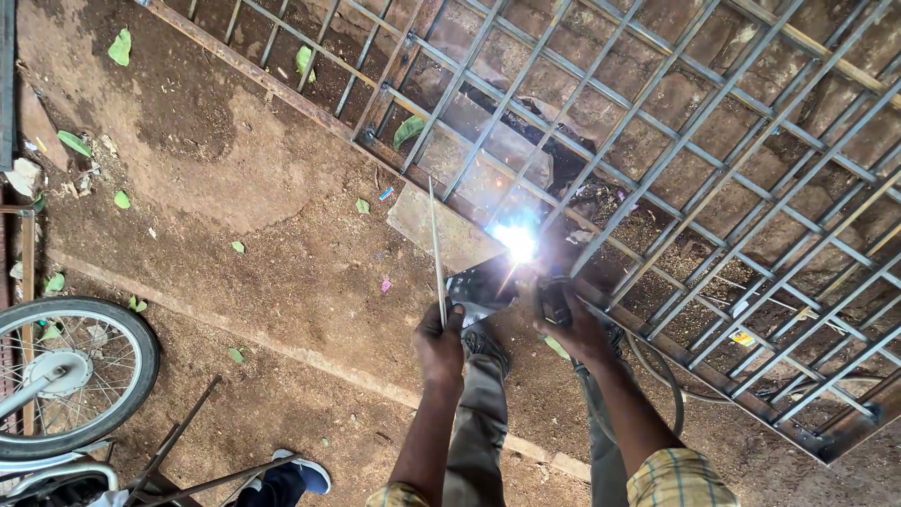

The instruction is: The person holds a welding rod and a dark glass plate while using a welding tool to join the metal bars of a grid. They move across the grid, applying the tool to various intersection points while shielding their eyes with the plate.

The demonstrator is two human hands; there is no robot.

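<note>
A large metal grille (676, 141) of crossed bars lies flat on the dirt ground. A bright white welding arc (517, 242) burns at its near frame bar. My right hand (571, 324) grips the electrode holder (552, 299), whose rod runs up to the arc. My left hand (439, 340) holds a dark welding shield (481, 286) beside the arc, together with a thin spare rod (436, 249) that sticks upward. My grey trousers and one shoe (485, 345) show below.
A bicycle wheel (70, 366) stands at the lower left. Another person's blue shoe (302, 472) and loose metal rods (183, 441) lie at the bottom. A flat stone slab (441, 230) sits by the weld. A cable (662, 376) loops right. Green leaves dot the soil.
</note>
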